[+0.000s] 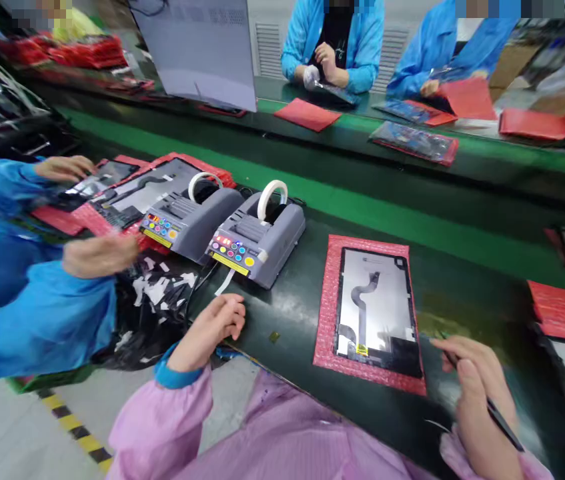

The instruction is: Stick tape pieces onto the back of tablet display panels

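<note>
One slim dark tool (pixel 505 427) is pinched in the right hand (pixel 482 380); the screen panel (pixel 385 303) lies left of this grip. The left hand (pixel 215 327), slack and half-spread, appears empty. A light pinch should keep the tip off the ribbon (pixel 362 320).

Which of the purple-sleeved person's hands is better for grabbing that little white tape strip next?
Probably the left hand: it is close to the white tape strip and seems to hold nothing. The right hand is across the flat panel, holding a thin dark tool.
</note>
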Motion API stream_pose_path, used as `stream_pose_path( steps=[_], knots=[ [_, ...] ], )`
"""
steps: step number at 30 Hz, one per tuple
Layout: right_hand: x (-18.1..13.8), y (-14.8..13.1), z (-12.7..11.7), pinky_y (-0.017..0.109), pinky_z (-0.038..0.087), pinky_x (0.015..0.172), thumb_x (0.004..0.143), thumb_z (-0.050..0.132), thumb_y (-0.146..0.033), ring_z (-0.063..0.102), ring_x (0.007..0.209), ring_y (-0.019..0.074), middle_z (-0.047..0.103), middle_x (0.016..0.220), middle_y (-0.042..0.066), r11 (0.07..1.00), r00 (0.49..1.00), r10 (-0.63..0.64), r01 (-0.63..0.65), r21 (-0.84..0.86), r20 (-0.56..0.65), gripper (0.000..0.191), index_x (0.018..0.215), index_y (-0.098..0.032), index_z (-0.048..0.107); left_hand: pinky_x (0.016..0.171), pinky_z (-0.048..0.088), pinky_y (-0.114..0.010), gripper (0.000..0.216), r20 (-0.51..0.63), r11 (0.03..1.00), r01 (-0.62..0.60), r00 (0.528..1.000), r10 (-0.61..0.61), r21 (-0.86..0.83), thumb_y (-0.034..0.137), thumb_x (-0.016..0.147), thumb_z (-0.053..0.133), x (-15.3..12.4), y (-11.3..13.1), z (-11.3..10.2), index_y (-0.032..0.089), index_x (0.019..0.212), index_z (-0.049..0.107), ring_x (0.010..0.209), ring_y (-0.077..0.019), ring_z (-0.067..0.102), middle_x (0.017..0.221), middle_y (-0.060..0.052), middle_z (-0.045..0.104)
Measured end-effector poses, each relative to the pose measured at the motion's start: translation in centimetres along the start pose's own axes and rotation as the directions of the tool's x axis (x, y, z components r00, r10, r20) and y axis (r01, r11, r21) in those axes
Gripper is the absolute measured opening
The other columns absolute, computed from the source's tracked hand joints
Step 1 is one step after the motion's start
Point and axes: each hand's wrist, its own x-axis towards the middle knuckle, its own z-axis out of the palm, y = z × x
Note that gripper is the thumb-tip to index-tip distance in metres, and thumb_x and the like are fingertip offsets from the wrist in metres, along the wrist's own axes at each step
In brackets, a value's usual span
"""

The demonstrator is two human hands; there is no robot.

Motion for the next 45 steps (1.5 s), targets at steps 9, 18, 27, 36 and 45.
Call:
stream_pose_path(
  steps=[9,18,27,36,45],
  knots=[
    [0.2,-1.8,1.7,0.049,0.041,0.094,0.105,0.041,-0.054,0.057,0.109,0.0325,0.062,0.117,0.014,0.979,0.987,-0.155,0.149,-0.136,-0.032,0.05,0.096,-0.02,0.076,0.064,0.057,-0.021,0.057,-0.295,0.899,-0.422,0.879,0.374,-0.116,0.056,0.057,0.099,2.0,0.3,-2.5,0.019,0.08,0.061,0.081,-0.0141,0.069,0.087,0.0,0.069],
    [0.1,-1.8,1.0,0.038,0.042,0.071,0.099,0.042,-0.072,0.055,0.063,0.0219,0.059,0.066,0.001,0.957,0.956,0.29,-0.29,-0.006,0.039,0.061,0.116,-0.02,0.07,0.055,0.052,-0.02,0.056,-0.549,0.806,-0.592,0.68,0.487,-0.018,0.039,0.081,0.084,5.2,2.8,-7.3,0.029,0.116,0.041,0.06,-0.011,0.066,0.077,0.007,0.067],
    [-0.3,-1.9,1.6,0.03,0.052,0.065,0.102,0.051,-0.057,0.067,0.065,0.0184,0.075,0.074,0.002,0.973,0.961,0.186,-0.209,0.101,0.204,0.039,0.106,-0.023,0.071,0.048,0.04,-0.014,0.037,-0.512,0.636,-0.757,0.491,0.705,0.151,0.018,0.089,0.072,6.2,5.2,-5.4,0.025,0.105,0.039,0.051,-0.0041,0.054,0.07,0.013,0.06],
    [4.2,-8.0,2.4,0.033,0.059,0.086,0.081,0.088,-0.034,0.078,0.093,0.0202,0.08,0.114,0.004,0.815,0.91,0.06,-0.281,0.506,0.41,0.036,0.085,-0.026,0.053,0.057,0.049,-0.022,0.017,0.511,0.78,-0.612,0.717,0.475,0.133,0.028,0.097,0.07,-2.7,-3.9,10.5,0.016,0.108,0.071,0.062,-0.0113,0.06,0.072,0.0,0.065],
    [9.5,-7.1,3.1,0.036,0.055,0.08,0.084,0.084,-0.036,0.075,0.084,0.0222,0.079,0.085,0.003,0.814,0.919,0.131,-0.314,0.488,0.372,0.045,0.076,-0.026,0.04,0.074,0.048,-0.03,0.04,0.665,0.727,-0.611,0.688,0.292,0.313,0.033,0.108,0.044,-0.5,-6.3,14.1,0.022,0.144,0.057,0.079,-0.0165,0.056,0.096,-0.005,0.061]
  ],
)
